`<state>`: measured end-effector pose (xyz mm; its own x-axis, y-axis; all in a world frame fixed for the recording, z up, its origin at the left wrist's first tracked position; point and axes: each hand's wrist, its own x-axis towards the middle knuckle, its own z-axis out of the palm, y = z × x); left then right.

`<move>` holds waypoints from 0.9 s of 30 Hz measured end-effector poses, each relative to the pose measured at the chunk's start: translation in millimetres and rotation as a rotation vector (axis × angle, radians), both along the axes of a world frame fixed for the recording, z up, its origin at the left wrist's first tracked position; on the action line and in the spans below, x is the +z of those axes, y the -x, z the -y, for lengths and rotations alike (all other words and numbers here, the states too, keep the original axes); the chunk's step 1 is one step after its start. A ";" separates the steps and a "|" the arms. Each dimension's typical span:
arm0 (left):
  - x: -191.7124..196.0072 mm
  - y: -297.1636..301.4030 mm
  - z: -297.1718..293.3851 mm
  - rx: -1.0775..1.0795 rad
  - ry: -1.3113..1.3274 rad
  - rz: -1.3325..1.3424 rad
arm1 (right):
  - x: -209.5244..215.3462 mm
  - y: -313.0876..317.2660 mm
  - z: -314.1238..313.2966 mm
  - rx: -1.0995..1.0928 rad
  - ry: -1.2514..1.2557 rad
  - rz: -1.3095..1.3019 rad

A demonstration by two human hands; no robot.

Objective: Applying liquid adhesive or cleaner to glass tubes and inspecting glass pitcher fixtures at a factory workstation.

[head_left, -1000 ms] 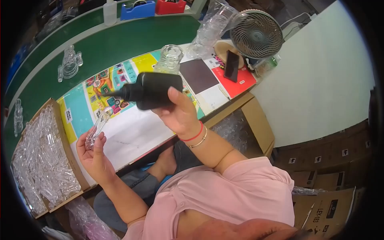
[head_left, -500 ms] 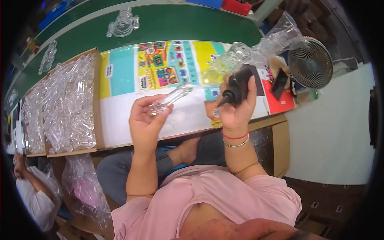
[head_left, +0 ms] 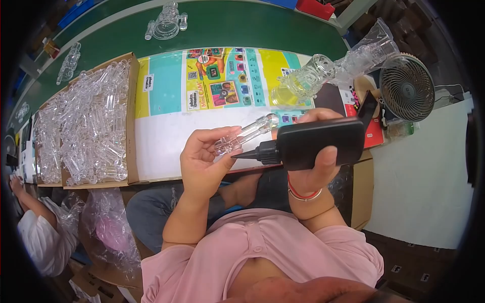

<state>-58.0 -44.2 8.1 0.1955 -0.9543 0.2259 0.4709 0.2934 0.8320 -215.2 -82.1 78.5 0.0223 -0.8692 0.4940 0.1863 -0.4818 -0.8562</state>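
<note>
Between the fingers and thumb of my left hand point(head_left: 204, 164) is a clear tube-like piece point(head_left: 255, 129), its far end pointing up and right. My right hand point(head_left: 316, 171) grips a black squeeze bottle point(head_left: 321, 144) with a thin pointed nozzle. The bottle lies sideways, and its tip comes right up to the near end of the clear piece by my left thumb; whether they touch I cannot tell. Beyond my hands, a larger clear vessel point(head_left: 300, 83) rests on the printed sheet point(head_left: 212, 83).
A cardboard tray point(head_left: 132, 121) full of clear pieces stands at the left. Far back on the green surface sits another clear assembly point(head_left: 165, 25). On the right are a fan point(head_left: 406, 86) and a black phone point(head_left: 367, 107). Another person's arm point(head_left: 35, 202) shows at the lower left.
My right hand has turned the black bottle from pointing down-left to lying sideways and brought its nozzle to the clear piece. My left hand has shifted slightly right, still holding the piece.
</note>
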 end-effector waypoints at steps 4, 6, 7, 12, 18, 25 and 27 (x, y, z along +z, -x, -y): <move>5.6 2.5 -0.1 -0.024 0.022 -0.006 | 1.5 4.7 -3.0 -0.081 0.093 -0.117; 6.1 3.6 -0.7 -0.025 0.033 -0.007 | 0.6 4.5 -3.1 -0.049 0.114 -0.104; 6.0 4.1 -0.9 -0.025 0.046 -0.012 | 0.1 4.5 -3.0 -0.015 0.138 -0.093; 6.5 5.4 -2.4 -0.039 0.061 -0.019 | -6.1 10.0 -2.7 0.095 0.195 -0.129; 6.5 6.3 -4.1 -0.019 0.090 0.005 | -10.9 14.6 -2.7 0.133 0.239 -0.200; 5.9 6.0 -4.8 0.007 0.104 0.026 | -14.3 11.3 -3.0 0.102 0.202 -0.134; 6.7 6.2 -6.3 0.025 0.110 0.049 | -13.0 9.5 -4.3 0.106 0.174 -0.116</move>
<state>-64.1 -37.9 14.8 0.2048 -0.9183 0.3387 0.4221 0.3951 0.8159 -224.8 -77.8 65.5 0.1738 -0.7609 0.6251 0.1490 -0.6071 -0.7805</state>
